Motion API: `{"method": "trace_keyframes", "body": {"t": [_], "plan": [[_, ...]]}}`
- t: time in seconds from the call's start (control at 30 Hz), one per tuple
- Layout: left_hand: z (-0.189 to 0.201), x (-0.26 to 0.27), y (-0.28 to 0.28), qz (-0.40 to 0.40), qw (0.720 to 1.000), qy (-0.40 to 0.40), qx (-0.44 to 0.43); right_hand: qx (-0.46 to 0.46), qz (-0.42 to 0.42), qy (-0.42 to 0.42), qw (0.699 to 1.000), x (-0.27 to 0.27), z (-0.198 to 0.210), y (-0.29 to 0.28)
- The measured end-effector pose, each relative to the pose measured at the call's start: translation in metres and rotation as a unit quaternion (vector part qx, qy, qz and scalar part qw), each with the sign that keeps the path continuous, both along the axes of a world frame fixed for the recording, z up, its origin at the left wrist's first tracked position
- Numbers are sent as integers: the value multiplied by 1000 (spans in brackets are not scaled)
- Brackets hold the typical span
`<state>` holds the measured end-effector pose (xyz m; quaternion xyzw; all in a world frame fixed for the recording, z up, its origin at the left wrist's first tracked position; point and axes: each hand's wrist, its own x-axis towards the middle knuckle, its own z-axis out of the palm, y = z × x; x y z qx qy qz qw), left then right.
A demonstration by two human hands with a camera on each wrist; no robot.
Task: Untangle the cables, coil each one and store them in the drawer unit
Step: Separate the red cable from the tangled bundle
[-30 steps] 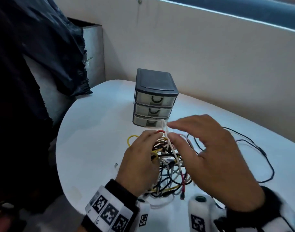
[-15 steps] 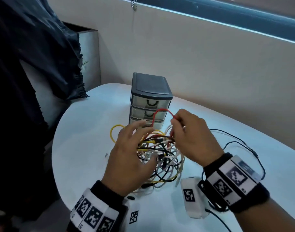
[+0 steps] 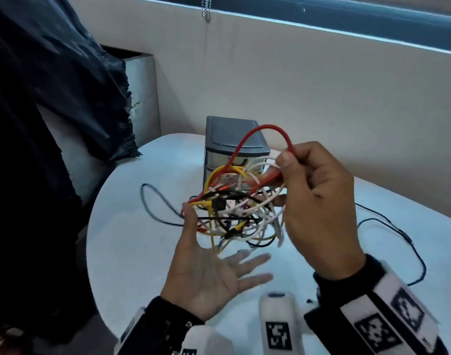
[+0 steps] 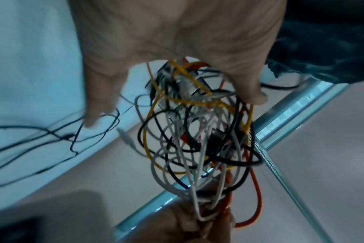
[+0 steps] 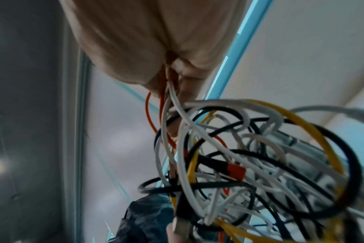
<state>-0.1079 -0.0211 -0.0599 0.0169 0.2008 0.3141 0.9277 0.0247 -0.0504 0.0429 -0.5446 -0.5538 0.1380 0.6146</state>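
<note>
A tangle of cables [image 3: 234,208], white, yellow, black and red, hangs above the white table [image 3: 132,239]. My right hand [image 3: 319,201] pinches a loop of the red cable [image 3: 268,128] together with some white strands and holds the bundle up. My left hand [image 3: 214,265] lies palm up under the tangle with fingers spread; only its thumb touches the left side. The grey drawer unit [image 3: 227,139] stands behind, its drawer fronts largely hidden by the cables. The left wrist view shows the tangle [image 4: 197,131] beyond my left hand [image 4: 177,41]. The right wrist view shows red and white strands leaving my right hand [image 5: 156,41].
A thin black cable [image 3: 398,229] trails across the table's right side, and a dark loop [image 3: 152,206] lies left of the tangle. A dark plastic sheet [image 3: 52,85] hangs at the left by the table's curved edge. The wall is close behind the drawers.
My right hand has raised the red loop and lifted the tangle off the table. My left hand has come off the top of the tangle and turned palm up beneath it.
</note>
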Motion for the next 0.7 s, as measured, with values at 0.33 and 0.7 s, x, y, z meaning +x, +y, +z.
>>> {"method": "trace_keyframes", "body": {"t": [0.33,0.7], "plan": [[-12,-1,13,244,936,172,188,-139,49,-66,987,12,-24,-39],[-18,-11,23,408,787,353,299,-313,106,-61,942,34,-4,-47]]}}
